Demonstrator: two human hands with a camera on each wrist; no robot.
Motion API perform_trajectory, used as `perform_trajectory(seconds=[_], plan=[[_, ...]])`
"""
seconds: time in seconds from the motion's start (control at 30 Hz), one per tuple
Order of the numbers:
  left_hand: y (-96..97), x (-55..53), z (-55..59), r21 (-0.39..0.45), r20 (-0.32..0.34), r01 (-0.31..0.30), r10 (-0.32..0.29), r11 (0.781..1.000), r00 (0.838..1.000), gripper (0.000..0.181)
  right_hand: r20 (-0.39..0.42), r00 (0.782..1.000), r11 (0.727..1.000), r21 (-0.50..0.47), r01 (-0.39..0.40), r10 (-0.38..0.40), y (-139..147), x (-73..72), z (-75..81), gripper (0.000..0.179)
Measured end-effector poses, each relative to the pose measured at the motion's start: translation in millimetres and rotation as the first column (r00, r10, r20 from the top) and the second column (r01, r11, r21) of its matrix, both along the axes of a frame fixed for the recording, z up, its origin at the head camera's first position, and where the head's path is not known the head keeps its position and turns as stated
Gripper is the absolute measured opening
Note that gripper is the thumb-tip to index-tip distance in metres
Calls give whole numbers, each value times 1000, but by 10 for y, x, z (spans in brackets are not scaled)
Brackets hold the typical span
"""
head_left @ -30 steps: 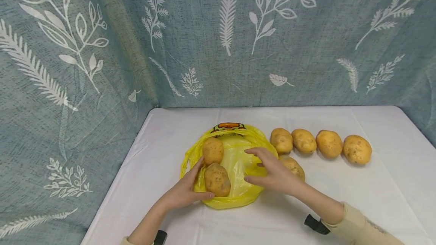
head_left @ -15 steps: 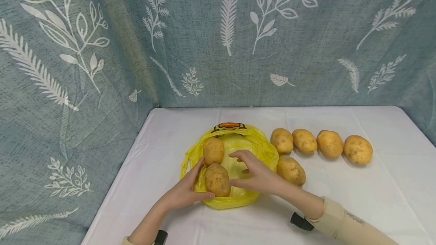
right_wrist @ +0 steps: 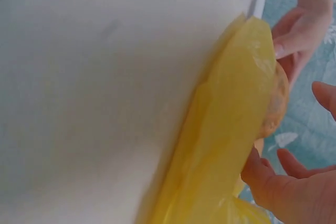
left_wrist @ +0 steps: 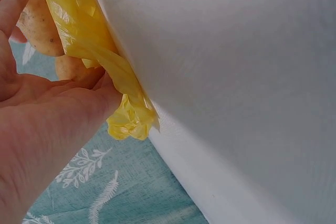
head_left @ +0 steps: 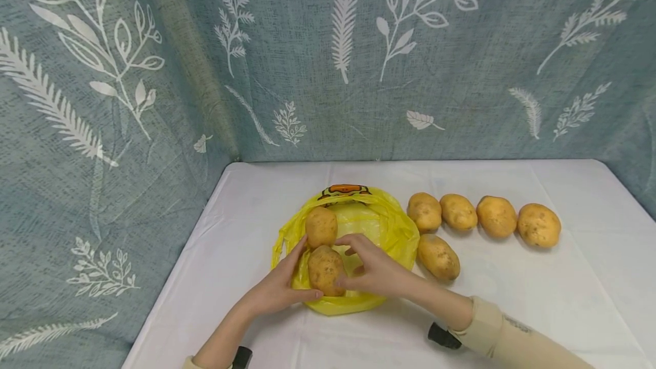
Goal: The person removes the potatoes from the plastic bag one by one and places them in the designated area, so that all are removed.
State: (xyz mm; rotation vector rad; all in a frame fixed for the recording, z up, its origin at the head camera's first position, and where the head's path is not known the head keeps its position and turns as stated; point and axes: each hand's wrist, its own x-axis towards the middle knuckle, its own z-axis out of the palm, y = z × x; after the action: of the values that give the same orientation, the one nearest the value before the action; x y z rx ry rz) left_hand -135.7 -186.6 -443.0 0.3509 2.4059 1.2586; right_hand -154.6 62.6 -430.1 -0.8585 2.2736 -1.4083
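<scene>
A yellow plastic bag point(head_left: 400, 232) lies with its mouth facing up, and two potatoes sit inside along its left side. My left hand point(head_left: 279, 286) holds the bag's near-left rim, its thumb over the front edge and its fingers along the left side of the potatoes. The nearer potato point(head_left: 323, 266) is between my two hands. The farther potato point(head_left: 320, 226) lies just behind it. My right hand point(head_left: 374, 269) reaches over the bag with fingers spread and slightly bent. Its thumb overlaps the nearer potato's right side in the head view.
Right of the bag, several potatoes stand in a row toward the back, ending with one at the far right point(head_left: 539, 225). One more potato point(head_left: 438, 257) lies in front of the row. A white cloth point(head_left: 538, 312) covers the table; a patterned curtain point(head_left: 287, 61) hangs behind.
My right hand has moved left across the bag to the nearer potato, uncovering the loose potato beside the bag. My left hand, the bag and the potatoes stay where they were.
</scene>
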Motion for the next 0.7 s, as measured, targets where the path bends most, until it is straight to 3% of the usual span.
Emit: perform_trajectory(seconds=[0.2,0.53,0.7], plan=[[-13,2,-10,0,-6,8,-8,1000,1000,110,15,1000,1000,19,-12,11,-76,11,-61,65],[-19,-5,-32,-3,-11,15,-15,1000,1000,110,-94,995,996,91,-22,30,-139,-3,-124,73],[-20,-9,-34,-11,-17,11,-11,1000,1000,110,-102,994,993,120,-21,33,-173,-14,-146,76]])
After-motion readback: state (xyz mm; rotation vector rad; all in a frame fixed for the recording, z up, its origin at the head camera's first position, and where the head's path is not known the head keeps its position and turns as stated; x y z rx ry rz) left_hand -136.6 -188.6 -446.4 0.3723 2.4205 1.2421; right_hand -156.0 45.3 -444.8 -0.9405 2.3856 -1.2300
